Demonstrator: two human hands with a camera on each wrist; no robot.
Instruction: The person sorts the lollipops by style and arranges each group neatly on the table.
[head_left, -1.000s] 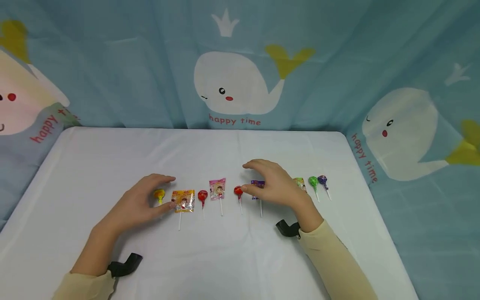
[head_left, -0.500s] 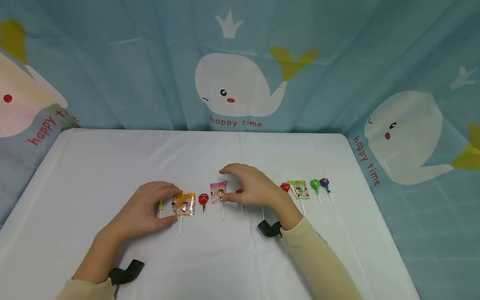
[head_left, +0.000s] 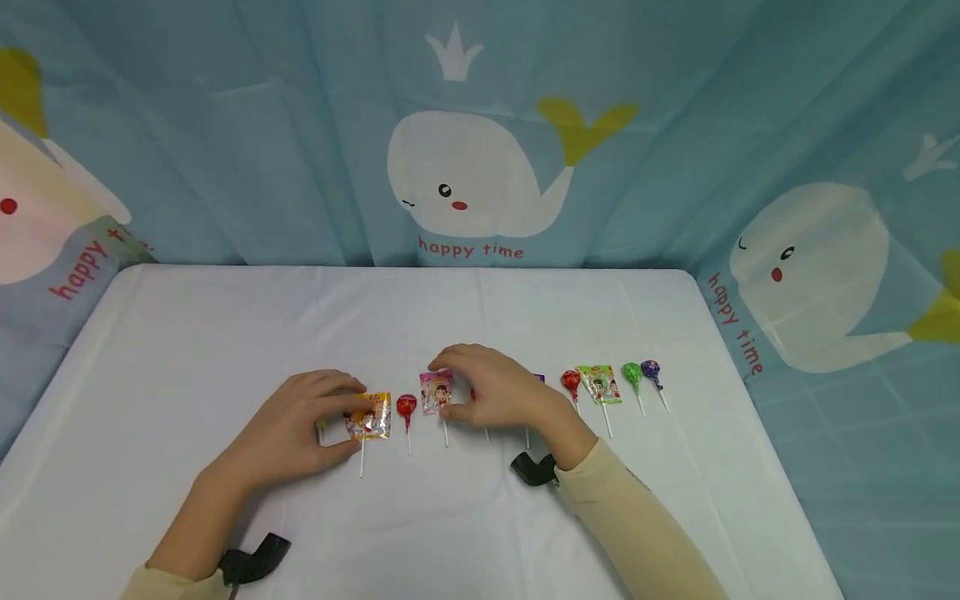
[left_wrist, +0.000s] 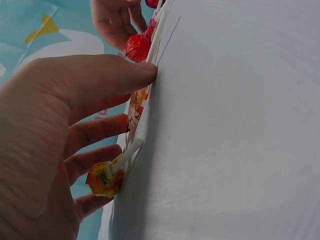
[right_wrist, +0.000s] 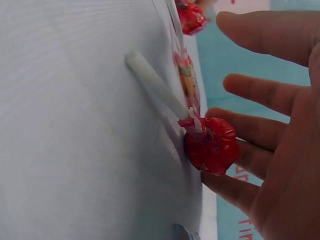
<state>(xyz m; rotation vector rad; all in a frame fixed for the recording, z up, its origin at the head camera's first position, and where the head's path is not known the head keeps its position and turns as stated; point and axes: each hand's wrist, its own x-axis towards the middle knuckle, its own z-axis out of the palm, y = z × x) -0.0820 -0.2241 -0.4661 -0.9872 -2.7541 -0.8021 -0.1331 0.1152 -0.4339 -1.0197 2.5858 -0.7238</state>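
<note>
On the left of the row, my left hand (head_left: 288, 429) reaches over a flat orange-wrapped lollipop (head_left: 380, 419), thumb and fingertips at its upper and lower edges without closing round it. A yellow lollipop (left_wrist: 104, 178), mostly hidden under that hand in the head view, lies by its fingers. My right hand (head_left: 498, 387) spreads thumb and index finger around a pink-wrapped lollipop (head_left: 433, 392). Below its palm sits a round red lollipop (right_wrist: 212, 145), largely covered in the head view. Between the hands lies another red lollipop (head_left: 407, 406), stick toward me.
Farther right along the row are a red lollipop (head_left: 572, 380), a green-wrapped flat one (head_left: 600, 385), a round green one (head_left: 632, 373) and a purple one (head_left: 651, 371). A purple wrapper (head_left: 538, 377) peeks out behind my right hand. White cloth covers the table (head_left: 247, 317); a blue curtain (head_left: 300, 167) hangs behind.
My right hand has moved left from the purple-wrapped lollipop to the pink one, uncovering a red lollipop. My left hand has shifted slightly right, further over the orange-wrapped one.
</note>
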